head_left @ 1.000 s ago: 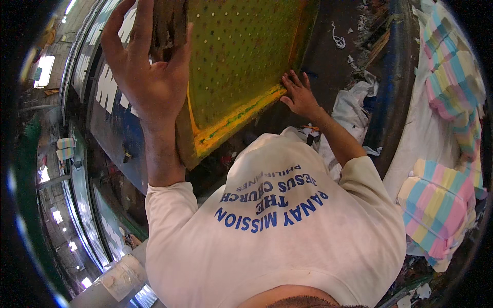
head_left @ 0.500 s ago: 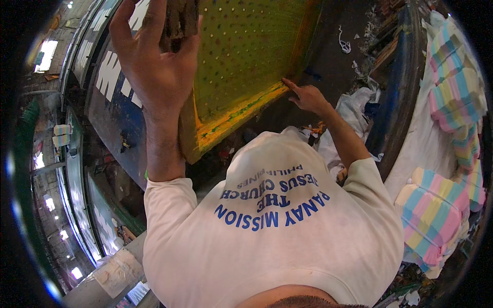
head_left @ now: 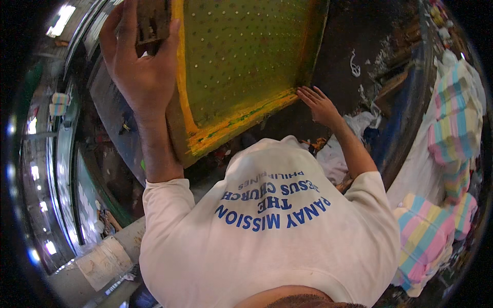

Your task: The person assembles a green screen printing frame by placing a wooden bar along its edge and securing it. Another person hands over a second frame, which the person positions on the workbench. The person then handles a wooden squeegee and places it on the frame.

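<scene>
A yellow-stained frame holds a dull green panel dotted with pale specks, like a printing screen; it stands tilted in front of me. Green streaks run along its lower rim. My left hand is raised at the frame's left side, its thumb and fingers closed round a dark, worn wooden block whose upper end is cut off by the view. At the frame's lower right corner, my right hand rests with its fingers stretched out against the edge; its thumb is hidden.
Stacks of pastel-striped foam-like blocks lie at the right on white sheeting. A dark blue edge runs beside them. White scraps litter the dark floor beyond the frame. A grey pipe-like bar is at the lower left.
The frame and my left hand now appear farther left, as the whole view has shifted. My right hand has gone from one pointing finger to several fingers laid on the frame's corner.
</scene>
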`<state>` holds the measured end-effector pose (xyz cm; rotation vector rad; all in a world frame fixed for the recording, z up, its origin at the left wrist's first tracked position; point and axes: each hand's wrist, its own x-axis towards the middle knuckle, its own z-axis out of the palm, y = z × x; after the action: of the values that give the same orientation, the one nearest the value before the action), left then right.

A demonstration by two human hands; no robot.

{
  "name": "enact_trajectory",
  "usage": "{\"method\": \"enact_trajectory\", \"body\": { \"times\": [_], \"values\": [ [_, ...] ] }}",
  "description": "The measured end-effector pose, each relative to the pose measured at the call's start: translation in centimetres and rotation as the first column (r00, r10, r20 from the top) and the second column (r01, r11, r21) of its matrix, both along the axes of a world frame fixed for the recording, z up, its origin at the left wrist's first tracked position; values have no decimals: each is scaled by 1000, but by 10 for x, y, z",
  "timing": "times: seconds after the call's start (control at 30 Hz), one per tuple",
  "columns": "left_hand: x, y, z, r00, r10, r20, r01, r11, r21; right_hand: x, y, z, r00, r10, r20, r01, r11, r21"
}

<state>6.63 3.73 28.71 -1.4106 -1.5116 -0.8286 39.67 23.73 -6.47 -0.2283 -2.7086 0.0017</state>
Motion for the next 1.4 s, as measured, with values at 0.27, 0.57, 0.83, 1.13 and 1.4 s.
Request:
{"method": "enact_trajectory", "body": {
  "times": [0.27,0.57,0.83,1.13,1.4],
  "values": [
    [-87,-76,-2,938,74,340,-128,982,139,-80,50,33,885,-329,-330,79,804,-589],
    [-183,-173,-43,779,63,624,-255,941,222,-281,43,76,932,-255,-257,-97,507,-856],
    [-265,-248,-146,652,218,726,-442,888,130,-389,47,73,991,-136,-1,33,246,-969],
    [-272,-258,-247,405,290,867,-523,851,-40,-397,36,52,978,-107,177,207,529,-823],
    [-262,-244,-294,323,364,873,-545,826,-143,-380,51,23,963,-168,210,256,812,-525]
  ]
}}
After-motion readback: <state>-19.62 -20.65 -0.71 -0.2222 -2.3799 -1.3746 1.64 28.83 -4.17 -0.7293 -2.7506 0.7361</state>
